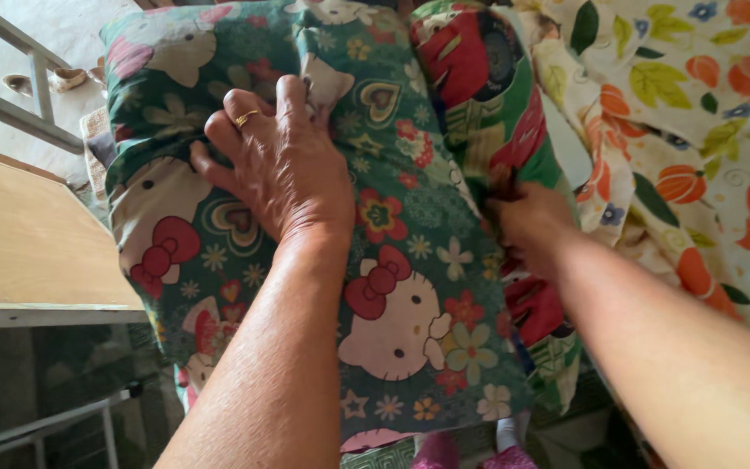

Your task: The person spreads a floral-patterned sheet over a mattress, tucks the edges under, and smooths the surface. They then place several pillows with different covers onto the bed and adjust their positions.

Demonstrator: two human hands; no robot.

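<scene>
From the head camera, looking down, a green pillow [305, 260] with cartoon cats, red bows, hearts and flowers fills the middle of the view, lying between both forearms. The left hand [275, 165] lies flat on its upper part, palm down, fingers [236, 117] spread and slightly curled so they press into the cloth and bunch it a little; a gold ring [246, 117] sits on one finger. It grips nothing outright, only pushes into the fabric. The right hand [527, 221] is at the pillow's right edge, where a second pillow [488, 104] in red and green print lies tight against the first; its fingers are tucked down into the seam between the two, hidden from sight, so I cannot tell how far they close or what they hold. To the right lies a cream sheet [696, 113] with orange flowers and green leaves. At the left is a pale wooden surface [28, 234], and metal rails [19, 95] beyond it.
</scene>
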